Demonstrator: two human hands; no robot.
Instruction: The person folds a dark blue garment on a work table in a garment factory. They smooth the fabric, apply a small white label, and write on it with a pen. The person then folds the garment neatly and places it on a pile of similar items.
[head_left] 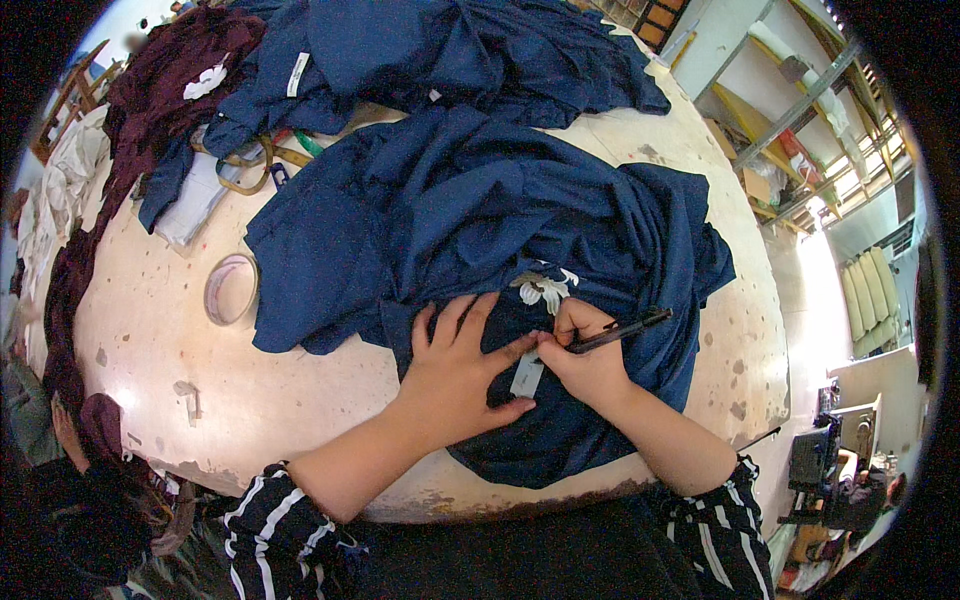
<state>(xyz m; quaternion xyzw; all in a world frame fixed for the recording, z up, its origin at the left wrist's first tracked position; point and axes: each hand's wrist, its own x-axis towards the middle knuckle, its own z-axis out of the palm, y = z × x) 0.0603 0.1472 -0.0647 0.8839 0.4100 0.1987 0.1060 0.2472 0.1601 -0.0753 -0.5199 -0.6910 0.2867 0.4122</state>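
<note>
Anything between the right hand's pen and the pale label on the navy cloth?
Nothing visible: the right hand, holding the black pen, is at the upper end of the pale label. The left hand lies spread beside it, leaving the label's middle uncovered. The pen's tip can't be made out.

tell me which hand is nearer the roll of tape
Left. The left hand is spread on the navy cloth, to the right of the roll of tape; the right hand, holding a black pen, is farther right.
</note>
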